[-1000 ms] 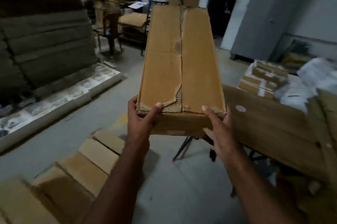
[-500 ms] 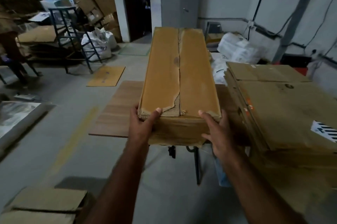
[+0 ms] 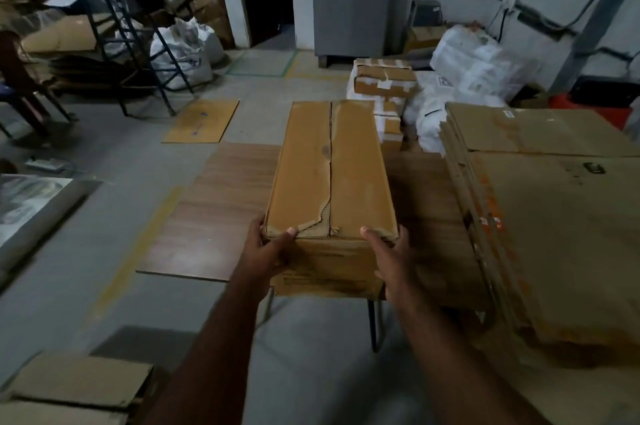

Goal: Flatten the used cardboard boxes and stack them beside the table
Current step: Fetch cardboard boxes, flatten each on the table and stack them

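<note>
A long brown cardboard box (image 3: 329,175), its top flaps closed with a torn seam, is over the wooden table (image 3: 214,213), its near end past the table's front edge. My left hand (image 3: 268,251) grips its near left corner, thumb on top. My right hand (image 3: 388,255) grips the near right corner, thumb on top too. Whether the box touches the tabletop cannot be told. A pile of flattened cardboard boxes (image 3: 540,217) lies on the table's right side, right of the box.
Flattened cardboard (image 3: 72,386) lies on the floor at lower left, and a single sheet (image 3: 202,120) lies beyond the table. Taped parcels (image 3: 384,82) and white sacks (image 3: 474,68) sit behind the table. A blue metal stand (image 3: 131,26) and stacked boxes fill the back left.
My view has swung right from the floor stack to the table. The box, held the same way in both hands, has come down lower over the tabletop.
</note>
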